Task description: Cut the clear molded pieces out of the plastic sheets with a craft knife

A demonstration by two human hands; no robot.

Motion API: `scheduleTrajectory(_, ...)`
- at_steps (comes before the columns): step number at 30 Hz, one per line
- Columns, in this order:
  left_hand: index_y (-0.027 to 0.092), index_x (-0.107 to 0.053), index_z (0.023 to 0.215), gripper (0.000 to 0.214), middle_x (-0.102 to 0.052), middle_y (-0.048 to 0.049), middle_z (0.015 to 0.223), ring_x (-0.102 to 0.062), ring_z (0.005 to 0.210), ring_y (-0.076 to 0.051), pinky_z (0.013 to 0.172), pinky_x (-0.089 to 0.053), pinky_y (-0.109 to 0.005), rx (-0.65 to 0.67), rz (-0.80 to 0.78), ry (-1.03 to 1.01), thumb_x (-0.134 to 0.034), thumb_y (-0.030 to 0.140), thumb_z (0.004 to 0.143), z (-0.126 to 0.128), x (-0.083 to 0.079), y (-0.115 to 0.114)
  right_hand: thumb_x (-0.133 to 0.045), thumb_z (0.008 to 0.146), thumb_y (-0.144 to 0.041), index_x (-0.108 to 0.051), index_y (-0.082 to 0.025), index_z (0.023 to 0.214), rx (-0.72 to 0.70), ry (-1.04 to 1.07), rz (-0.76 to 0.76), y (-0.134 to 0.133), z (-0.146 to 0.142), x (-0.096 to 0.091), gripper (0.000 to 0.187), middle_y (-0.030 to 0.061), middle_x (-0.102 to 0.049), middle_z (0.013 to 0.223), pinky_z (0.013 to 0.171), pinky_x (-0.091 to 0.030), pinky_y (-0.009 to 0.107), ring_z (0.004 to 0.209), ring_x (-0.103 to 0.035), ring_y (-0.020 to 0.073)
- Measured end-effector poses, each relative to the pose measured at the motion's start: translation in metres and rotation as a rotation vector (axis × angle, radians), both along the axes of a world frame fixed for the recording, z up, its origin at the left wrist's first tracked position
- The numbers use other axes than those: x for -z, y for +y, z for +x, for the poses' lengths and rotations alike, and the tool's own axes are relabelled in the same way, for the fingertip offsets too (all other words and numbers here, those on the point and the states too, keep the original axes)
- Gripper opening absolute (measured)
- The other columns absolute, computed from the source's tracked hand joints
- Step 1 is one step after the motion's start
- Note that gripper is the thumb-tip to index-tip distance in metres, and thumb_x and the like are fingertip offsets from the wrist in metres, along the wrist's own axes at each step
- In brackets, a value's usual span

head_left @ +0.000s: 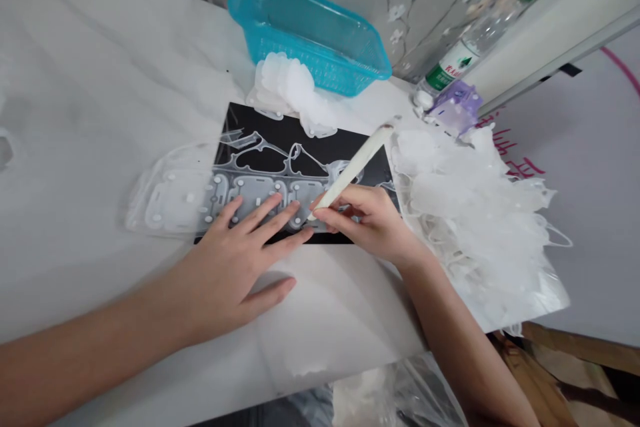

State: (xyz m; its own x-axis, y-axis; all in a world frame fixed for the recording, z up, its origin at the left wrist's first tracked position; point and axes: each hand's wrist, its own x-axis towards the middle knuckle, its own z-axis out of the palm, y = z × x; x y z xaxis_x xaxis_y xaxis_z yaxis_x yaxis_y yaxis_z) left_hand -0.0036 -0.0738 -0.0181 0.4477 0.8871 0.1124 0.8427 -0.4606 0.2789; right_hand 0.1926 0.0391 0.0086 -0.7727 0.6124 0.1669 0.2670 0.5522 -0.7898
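My left hand (245, 260) lies with fingers spread, pressing on a translucent plastic sheet of molded parts (255, 197). The sheet lies over a black mat (280, 123) and reaches past its left edge onto the white table. In my right hand (367, 217) is a slim white pen-like tool (357, 163), held in a pinch and slanting up to the right. Its lower tip meets the sheet near my left fingertips; the exact tip is partly hidden by my fingers. Thin curved strips of the sheet show along its upper side.
Behind the mat, loose white plastic pieces (285, 80) are heaped against a blue basket (310, 33). A large pile of white plastic scraps (465, 207) covers the right side. A water bottle (450, 67) and a purple object (457, 107) stand by the wall.
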Motion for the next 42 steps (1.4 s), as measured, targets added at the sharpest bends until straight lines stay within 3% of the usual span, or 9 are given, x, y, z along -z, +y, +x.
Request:
scheduleTrajectory(12, 0.033, -0.032, 0.140, 0.054, -0.031, -0.0089, 0.147, -0.028, 0.134, -0.033, 0.102, -0.022, -0.060, -0.048, -0.010, 0.028, -0.042, 0.045, 0.087, 0.006, -0.004, -0.001, -0.050, 0.088, -0.029, -0.058, -0.016, 0.084, -0.021, 0.089, 0.004, -0.003, -0.007, 0.012, 0.016, -0.0016, -0.054, 0.067, 0.052, -0.044, 0.017, 0.057, -0.051, 0.0067)
scheduleTrajectory(20, 0.027, -0.034, 0.140, 0.055, -0.026, -0.0092, 0.149, -0.024, 0.136, -0.033, 0.104, -0.020, -0.058, 0.032, 0.026, 0.061, -0.040, 0.045, 0.088, -0.001, 0.001, 0.002, -0.045, 0.090, -0.026, -0.054, -0.015, 0.088, -0.008, 0.058, 0.062, -0.001, -0.006, 0.013, 0.014, -0.0027, -0.048, 0.067, 0.052, -0.037, 0.019, 0.055, -0.041, 0.0067)
scheduleTrajectory(27, 0.019, -0.052, 0.127, 0.048, -0.049, -0.0154, 0.133, -0.044, 0.120, -0.036, 0.095, -0.032, -0.054, 0.013, 0.117, 0.138, -0.042, 0.045, 0.087, 0.000, -0.008, -0.006, -0.039, 0.093, -0.028, -0.047, -0.018, 0.093, -0.002, 0.082, -0.025, -0.002, -0.003, 0.017, 0.012, -0.0035, -0.045, 0.069, 0.055, -0.040, 0.020, 0.056, -0.043, 0.0074)
scheduleTrajectory(34, 0.016, -0.057, 0.121, 0.043, -0.055, -0.0175, 0.119, -0.054, 0.104, -0.034, 0.082, -0.042, -0.048, -0.050, 0.184, 0.148, -0.047, 0.038, 0.085, 0.010, -0.013, -0.011, -0.040, 0.093, -0.025, -0.047, -0.018, 0.087, -0.066, 0.058, 0.072, -0.004, -0.005, 0.014, 0.012, -0.0010, -0.050, 0.075, 0.060, -0.042, 0.020, 0.064, -0.046, 0.0084)
scheduleTrajectory(38, 0.013, -0.056, 0.121, 0.040, -0.053, -0.0214, 0.122, -0.053, 0.108, -0.035, 0.085, -0.041, -0.051, -0.053, 0.229, 0.196, -0.048, 0.032, 0.086, 0.012, -0.010, -0.012, -0.042, 0.093, -0.023, -0.050, -0.018, 0.086, -0.128, 0.083, 0.104, -0.003, -0.004, 0.015, 0.012, 0.0012, -0.056, 0.080, 0.064, -0.044, 0.021, 0.068, -0.051, 0.0093)
scheduleTrajectory(42, 0.012, -0.053, 0.124, 0.041, -0.053, -0.0225, 0.124, -0.052, 0.112, -0.035, 0.088, -0.038, -0.054, -0.059, 0.249, 0.210, -0.042, 0.031, 0.089, 0.015, -0.012, -0.014, -0.046, 0.091, -0.022, -0.055, -0.018, 0.087, -0.266, 0.134, 0.094, 0.001, -0.002, 0.012, 0.011, 0.0044, -0.062, 0.089, 0.077, -0.047, 0.026, 0.085, -0.057, 0.0135)
